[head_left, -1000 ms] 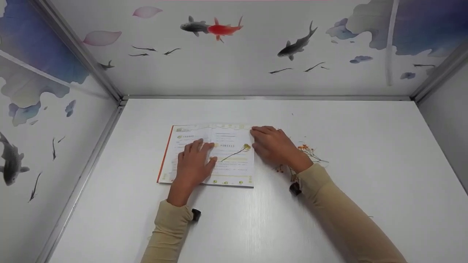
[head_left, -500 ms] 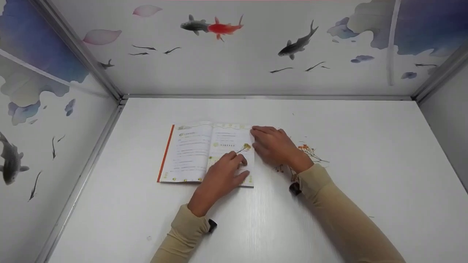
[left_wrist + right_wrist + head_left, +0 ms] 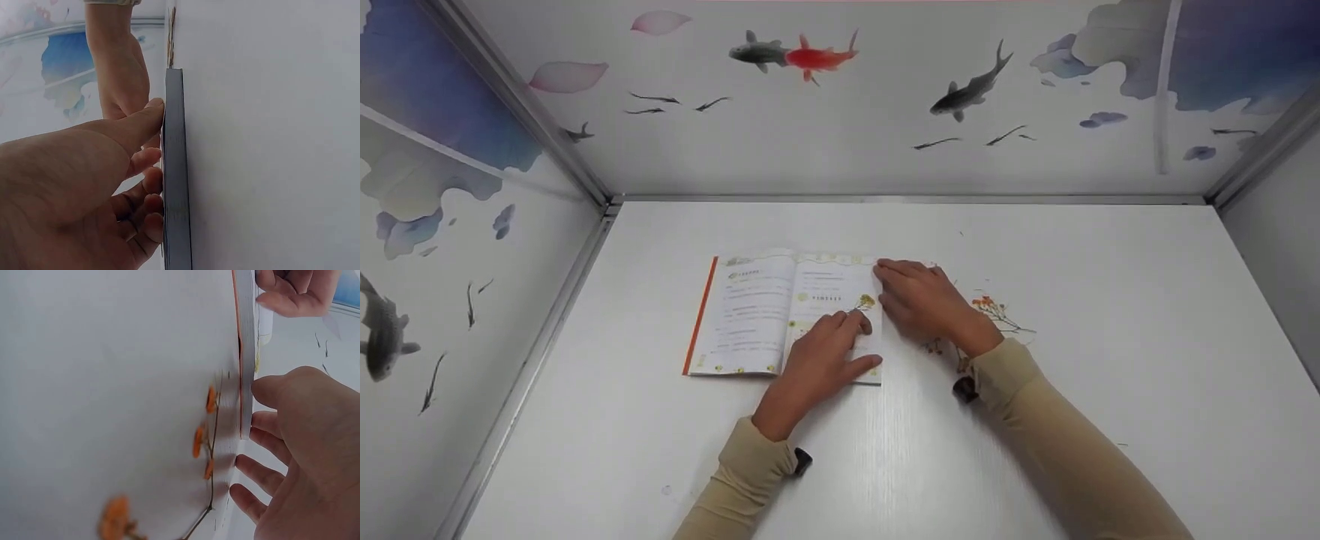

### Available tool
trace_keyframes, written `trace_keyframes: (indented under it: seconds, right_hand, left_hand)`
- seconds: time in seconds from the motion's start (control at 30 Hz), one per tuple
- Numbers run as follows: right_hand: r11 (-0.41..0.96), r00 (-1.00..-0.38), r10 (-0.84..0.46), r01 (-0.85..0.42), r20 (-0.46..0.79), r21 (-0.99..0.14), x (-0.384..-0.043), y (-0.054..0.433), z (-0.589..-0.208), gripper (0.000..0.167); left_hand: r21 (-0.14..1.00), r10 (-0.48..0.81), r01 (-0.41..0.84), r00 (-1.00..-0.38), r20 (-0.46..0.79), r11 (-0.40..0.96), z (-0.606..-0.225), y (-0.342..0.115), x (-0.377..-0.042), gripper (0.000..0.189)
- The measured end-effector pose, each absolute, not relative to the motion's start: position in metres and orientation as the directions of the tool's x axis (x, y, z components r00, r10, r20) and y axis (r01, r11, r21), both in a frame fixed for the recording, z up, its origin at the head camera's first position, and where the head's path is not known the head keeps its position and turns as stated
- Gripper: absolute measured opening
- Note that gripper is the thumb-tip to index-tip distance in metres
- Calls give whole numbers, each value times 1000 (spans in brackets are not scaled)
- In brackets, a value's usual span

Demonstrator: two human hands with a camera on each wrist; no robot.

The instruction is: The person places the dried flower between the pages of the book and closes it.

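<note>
An open book (image 3: pixel 754 315) with an orange left edge lies on the white table. On its right page is a sprig with a yellow flower head (image 3: pixel 866 301); my left hand (image 3: pixel 821 356) covers its stem. That hand rests on the right page, fingertips touching the paper and thumb spread toward the page's right edge. My right hand (image 3: pixel 930 304) touches the book's upper right edge. In the right wrist view its thumb and nearer fingers meet the page edges (image 3: pixel 247 382), and its other fingertips touch the table.
Orange-flowered dried sprigs (image 3: pixel 994 309) lie beside and partly under my right wrist. Small plant bits (image 3: pixel 961 234) are scattered on the table. Walls printed with fish (image 3: pixel 817 58) enclose the table at the back and sides.
My left hand has moved right, from the book's middle onto the right page, covering the sprig's stem. The left page now shows in full. My right hand has stayed at the book's edge.
</note>
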State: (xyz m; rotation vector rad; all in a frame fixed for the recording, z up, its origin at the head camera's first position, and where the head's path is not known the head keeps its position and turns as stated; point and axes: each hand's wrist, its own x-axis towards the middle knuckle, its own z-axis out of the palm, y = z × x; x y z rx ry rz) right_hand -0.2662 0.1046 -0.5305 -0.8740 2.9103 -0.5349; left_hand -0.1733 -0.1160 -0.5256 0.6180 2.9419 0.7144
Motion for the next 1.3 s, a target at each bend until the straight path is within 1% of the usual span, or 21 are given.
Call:
trace_keyframes:
  seconds: [0.2, 0.37, 0.5, 0.63, 0.67, 0.73, 0.87, 0.93, 1.03, 1.13, 1.2, 1.3]
  right_hand:
    - [771, -830, -555, -536, 51, -344, -266, 107, -531, 55]
    - [774, -832, -554, -529, 32, -348, -266, 109, -533, 54]
    - [781, -844, -537, -494, -7, -381, -266, 110, -534, 58]
    - [790, -852, -521, -463, -44, -402, -265, 109, -533, 61]
    - [792, -854, -518, -455, -52, -408, -265, 109, -532, 61]
    - [794, -855, -513, -441, -71, -419, -265, 108, -532, 62]
    - [796, -855, -509, -423, -100, -433, -265, 107, -530, 71]
    - [798, -855, -507, -418, -109, -434, -265, 107, -530, 75]
    - [796, -853, -510, -421, -108, -435, -264, 107, -530, 78]
    - [787, -850, -519, -435, -89, -438, -263, 107, -530, 76]
    - [781, -848, -525, -445, -75, -438, -263, 107, -531, 74]
    - [774, -846, -529, -452, -60, -443, -261, 107, -530, 72]
  left_hand:
    - [412, 410, 401, -909, 70, 818, -526, -114, -174, 43]
    - [356, 445, 453, -889, 111, 817, -528, -115, -173, 45]
    - [316, 449, 474, -880, 152, 822, -528, -115, -172, 34]
    - [312, 423, 460, -887, 183, 831, -528, -115, -172, 21]
    - [312, 415, 455, -890, 188, 834, -528, -114, -172, 22]
    - [301, 396, 444, -895, 207, 844, -527, -113, -172, 29]
    - [270, 367, 433, -892, 263, 860, -524, -112, -168, 47]
    - [261, 358, 434, -887, 291, 863, -522, -112, -166, 48]
    - [272, 351, 441, -879, 323, 855, -519, -113, -164, 37]
    - [295, 347, 458, -867, 358, 839, -515, -115, -162, 24]
    - [310, 339, 464, -861, 379, 830, -511, -116, -161, 22]
    - [337, 319, 465, -856, 407, 819, -504, -120, -160, 25]
